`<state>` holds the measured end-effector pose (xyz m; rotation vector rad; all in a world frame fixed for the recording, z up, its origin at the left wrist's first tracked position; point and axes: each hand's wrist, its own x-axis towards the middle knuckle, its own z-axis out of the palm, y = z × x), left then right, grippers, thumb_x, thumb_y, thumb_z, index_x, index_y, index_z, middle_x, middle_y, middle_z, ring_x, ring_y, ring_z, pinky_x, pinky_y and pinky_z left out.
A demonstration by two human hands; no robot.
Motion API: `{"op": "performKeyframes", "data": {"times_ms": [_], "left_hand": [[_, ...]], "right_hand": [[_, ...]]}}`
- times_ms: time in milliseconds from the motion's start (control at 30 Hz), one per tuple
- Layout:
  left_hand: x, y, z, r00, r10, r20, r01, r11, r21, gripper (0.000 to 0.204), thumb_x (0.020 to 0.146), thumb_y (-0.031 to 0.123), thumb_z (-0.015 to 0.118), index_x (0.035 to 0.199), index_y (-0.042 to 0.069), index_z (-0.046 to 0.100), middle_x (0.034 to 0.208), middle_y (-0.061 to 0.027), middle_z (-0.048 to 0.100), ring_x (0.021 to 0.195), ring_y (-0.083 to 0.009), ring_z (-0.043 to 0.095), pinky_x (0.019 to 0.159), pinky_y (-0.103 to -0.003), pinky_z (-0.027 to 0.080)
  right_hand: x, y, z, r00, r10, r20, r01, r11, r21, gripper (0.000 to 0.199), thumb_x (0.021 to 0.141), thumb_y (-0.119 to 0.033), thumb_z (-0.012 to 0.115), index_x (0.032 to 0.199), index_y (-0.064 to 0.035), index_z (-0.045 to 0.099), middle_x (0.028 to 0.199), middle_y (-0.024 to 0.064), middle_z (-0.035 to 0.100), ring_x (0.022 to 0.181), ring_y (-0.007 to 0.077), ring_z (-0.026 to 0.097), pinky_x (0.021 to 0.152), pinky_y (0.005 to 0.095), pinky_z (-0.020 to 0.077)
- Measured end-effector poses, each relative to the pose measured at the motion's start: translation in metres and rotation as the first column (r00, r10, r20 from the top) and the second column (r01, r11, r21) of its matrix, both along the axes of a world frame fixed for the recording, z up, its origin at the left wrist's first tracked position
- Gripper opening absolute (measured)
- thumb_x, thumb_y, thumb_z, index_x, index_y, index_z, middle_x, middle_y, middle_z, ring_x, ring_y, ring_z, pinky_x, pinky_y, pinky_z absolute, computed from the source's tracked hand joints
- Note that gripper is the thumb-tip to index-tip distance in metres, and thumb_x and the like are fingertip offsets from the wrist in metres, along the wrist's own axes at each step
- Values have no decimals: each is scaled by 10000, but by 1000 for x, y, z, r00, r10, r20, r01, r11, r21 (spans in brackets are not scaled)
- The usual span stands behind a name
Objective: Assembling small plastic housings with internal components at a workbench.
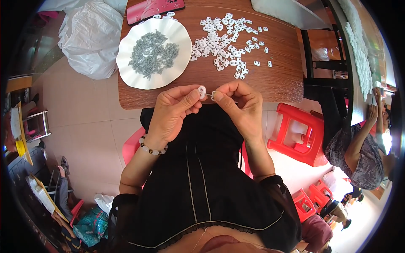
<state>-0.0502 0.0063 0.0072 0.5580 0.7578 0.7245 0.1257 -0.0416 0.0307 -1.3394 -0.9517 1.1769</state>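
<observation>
Hands meet right at the near edge of the wooden table (278, 80), just above your lap, so you get the small stuff up close. Your left hand (171, 111) pinches a white plastic piece (202, 91) between thumb and fingertips, fingers closed tight on it. Your right hand (238, 105) pinches another little white bit (214, 95), with what looks like a thin spring between the 2, too small to be sure. Supplies sit within easy reach: the white plate (126, 46) of grey springs (152, 53) on the left, the loose pile of white pieces (228, 40) beside it. A pink phone (154, 8) lies at the far edge.
</observation>
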Motion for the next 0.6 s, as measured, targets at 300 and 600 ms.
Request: {"op": "performKeyframes", "data": {"times_ms": [300, 600], "left_hand": [[2, 0, 1, 998, 26, -55, -21, 996, 88, 225, 879, 131, 678, 1059, -3, 680, 902, -54, 687, 727, -78, 601, 649, -199, 493], [2, 0, 0, 999, 21, -50, -19, 999, 42, 238, 884, 148, 675, 1069, -2, 676, 904, -60, 688, 724, -81, 597, 650, -202, 490]], "right_hand": [[0, 1, 0, 998, -8, 68, 8, 1000, 6, 90, 837, -57, 697, 856, 12, 643, 772, 17, 656, 714, 56, 590, 679, 198, 474], [-2, 1, 4, 995, -20, 94, 19, 1000, 14, 88, 830, -52, 696, 853, 15, 645, 772, 20, 658, 715, 60, 595, 680, 202, 478]]}}
